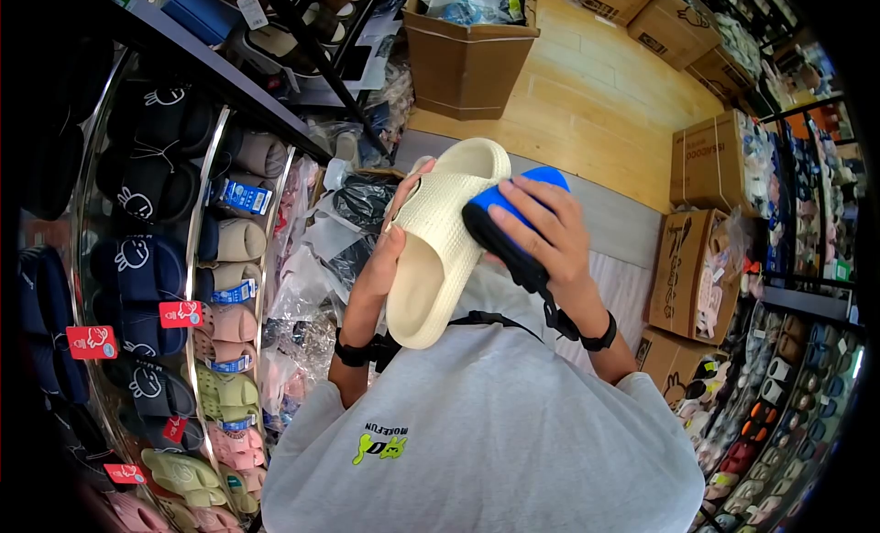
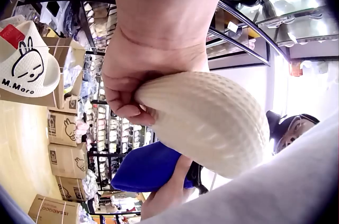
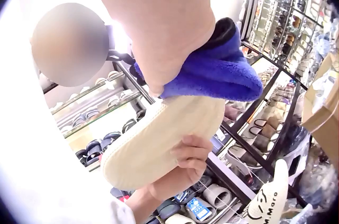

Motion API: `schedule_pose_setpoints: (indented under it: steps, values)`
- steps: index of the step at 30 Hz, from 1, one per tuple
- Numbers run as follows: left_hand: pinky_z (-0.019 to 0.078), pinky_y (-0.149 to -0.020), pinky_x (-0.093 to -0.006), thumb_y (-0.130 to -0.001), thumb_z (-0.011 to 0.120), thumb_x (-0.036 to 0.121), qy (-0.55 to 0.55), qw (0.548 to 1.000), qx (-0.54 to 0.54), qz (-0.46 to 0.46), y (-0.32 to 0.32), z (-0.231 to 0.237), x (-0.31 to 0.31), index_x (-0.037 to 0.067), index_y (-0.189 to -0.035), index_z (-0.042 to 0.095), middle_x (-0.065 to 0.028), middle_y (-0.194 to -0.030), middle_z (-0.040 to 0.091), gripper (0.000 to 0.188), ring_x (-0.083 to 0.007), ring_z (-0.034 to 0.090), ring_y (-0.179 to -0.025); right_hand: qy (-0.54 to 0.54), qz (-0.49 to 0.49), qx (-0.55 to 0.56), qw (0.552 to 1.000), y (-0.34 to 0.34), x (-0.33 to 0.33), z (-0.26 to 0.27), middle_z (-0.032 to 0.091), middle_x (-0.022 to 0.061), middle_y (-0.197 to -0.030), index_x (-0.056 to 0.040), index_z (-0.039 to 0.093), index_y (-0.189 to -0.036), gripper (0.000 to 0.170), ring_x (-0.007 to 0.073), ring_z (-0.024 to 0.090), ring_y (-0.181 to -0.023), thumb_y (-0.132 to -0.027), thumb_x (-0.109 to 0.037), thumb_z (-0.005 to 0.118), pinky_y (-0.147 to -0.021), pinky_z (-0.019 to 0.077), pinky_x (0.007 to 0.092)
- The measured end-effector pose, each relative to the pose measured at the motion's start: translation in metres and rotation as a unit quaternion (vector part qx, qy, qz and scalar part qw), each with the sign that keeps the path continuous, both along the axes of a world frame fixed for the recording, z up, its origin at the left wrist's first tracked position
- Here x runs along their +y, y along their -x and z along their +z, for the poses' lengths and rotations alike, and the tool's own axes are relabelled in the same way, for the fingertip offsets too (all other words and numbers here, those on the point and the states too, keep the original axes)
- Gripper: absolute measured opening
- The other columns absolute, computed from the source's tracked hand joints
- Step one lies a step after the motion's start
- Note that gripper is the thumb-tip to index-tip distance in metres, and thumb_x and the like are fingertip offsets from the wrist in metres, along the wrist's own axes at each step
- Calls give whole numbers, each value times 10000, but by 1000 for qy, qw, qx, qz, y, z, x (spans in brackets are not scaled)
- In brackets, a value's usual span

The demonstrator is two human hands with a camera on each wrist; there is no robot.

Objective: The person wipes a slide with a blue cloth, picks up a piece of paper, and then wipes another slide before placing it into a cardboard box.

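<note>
Head view: my left hand (image 1: pixel 390 240) grips 1 cream slide (image 1: pixel 438 244) by its side, thumb near the strap edge; footbed faces up, long axis tilted. My right hand (image 1: pixel 548 229) is clamped on 1 blue cloth (image 1: pixel 550 177) with a black part, against the slide's strap side. Black bands on both wrists. 1 open carton (image 1: pixel 472 61) ahead, racks of footwear (image 1: pixel 151 258) at left.

Left wrist view: left fingers curl round 1 edge of the slide; textured outer surface in sight. Blue cloth just beside it, below in view, with part of my right hand. At far left, 1 cream piece (image 2: pixel 29 65) bears a rabbit drawing and "M.Moro"; cannot tell if it joins the slide.

Right wrist view: fuzzy blue cloth under my right hand, touching the slide. My left fingers press the slide's pale face. Marked cream piece at lower right.
</note>
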State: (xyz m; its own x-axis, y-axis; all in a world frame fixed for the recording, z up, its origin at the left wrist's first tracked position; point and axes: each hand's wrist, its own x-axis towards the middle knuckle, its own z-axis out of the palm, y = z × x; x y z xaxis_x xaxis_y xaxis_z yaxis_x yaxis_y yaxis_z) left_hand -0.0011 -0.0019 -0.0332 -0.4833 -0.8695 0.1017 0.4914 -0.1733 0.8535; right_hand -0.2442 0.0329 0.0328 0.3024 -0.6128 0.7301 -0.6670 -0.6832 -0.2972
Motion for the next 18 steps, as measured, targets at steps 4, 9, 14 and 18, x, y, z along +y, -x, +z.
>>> schedule_pose_setpoints:
  steps: [4,9,14,18]
  values:
    - [312,-1310,-441,-1006,580,758,14,1000,-23,-9,-5,-7,-2,-1,-1726,219,-171,-1764,309,1107,-297,375,-1601,11,9,1,1000,-3,3,-4,750,117,-1370,-112,783,-1315,519,340,717,-1219,-828,-259,887,-986,582,464]
    - [392,-1271,-473,-1020,524,777,12,1000,-11,-12,-2,-1,0,51,-1742,177,-191,-1722,360,1081,-319,427,-1564,-8,39,33,999,2,5,-3,739,111,-1397,-126,767,-1348,508,347,711,-1231,-861,-242,850,-994,578,463]
    - [356,-1282,-422,-1005,567,772,-8,1000,-14,3,1,4,3,20,-1736,207,-193,-1695,410,1109,-287,454,-1544,-16,-7,-4,1000,-4,4,-3,737,112,-1399,-131,767,-1345,539,354,712,-1223,-833,-253,882,-1001,576,468]
    - [365,-1278,-428,-991,584,776,-10,1000,-5,6,1,1,4,21,-1737,208,-196,-1691,412,1126,-289,454,-1545,-14,49,18,999,-5,10,-6,737,105,-1401,-116,768,-1337,535,343,712,-1235,-830,-246,877,-1010,570,460]
